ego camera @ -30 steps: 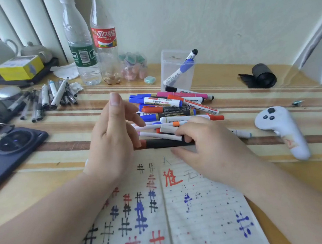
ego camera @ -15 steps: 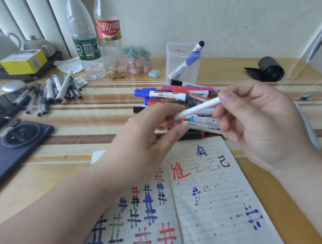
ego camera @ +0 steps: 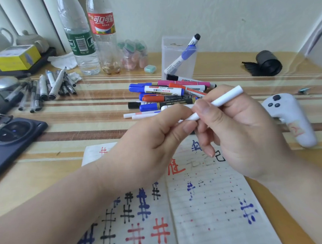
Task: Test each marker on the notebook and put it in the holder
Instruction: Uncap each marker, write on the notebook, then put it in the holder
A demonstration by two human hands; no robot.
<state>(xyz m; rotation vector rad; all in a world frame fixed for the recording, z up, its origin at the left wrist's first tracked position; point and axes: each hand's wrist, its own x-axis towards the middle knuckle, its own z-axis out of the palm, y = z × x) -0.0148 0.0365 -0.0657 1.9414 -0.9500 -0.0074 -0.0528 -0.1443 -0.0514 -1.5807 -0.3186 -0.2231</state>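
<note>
A thin white marker (ego camera: 226, 97) slants above the open notebook (ego camera: 208, 205), which is covered in blue, black and red test marks. My right hand (ego camera: 239, 134) grips the marker's barrel. My left hand (ego camera: 150, 142) pinches its lower end between thumb and fingers; that end is hidden by them. Behind my hands lies a pile of coloured markers (ego camera: 165, 94). The clear plastic holder (ego camera: 177, 56) stands at the back with one blue-and-white whiteboard marker (ego camera: 183, 55) leaning in it.
Two plastic bottles (ego camera: 90, 36) and a small jar stand at the back. A bundle of grey pens (ego camera: 42, 89) lies at the left, with a dark phone (ego camera: 9, 139) nearer. A white controller (ego camera: 290, 118) and a black roll (ego camera: 266, 63) lie at the right.
My hands left the pile and lifted a white marker over the notebook. Both hands have since closed in on it, the left pinching its lower end.
</note>
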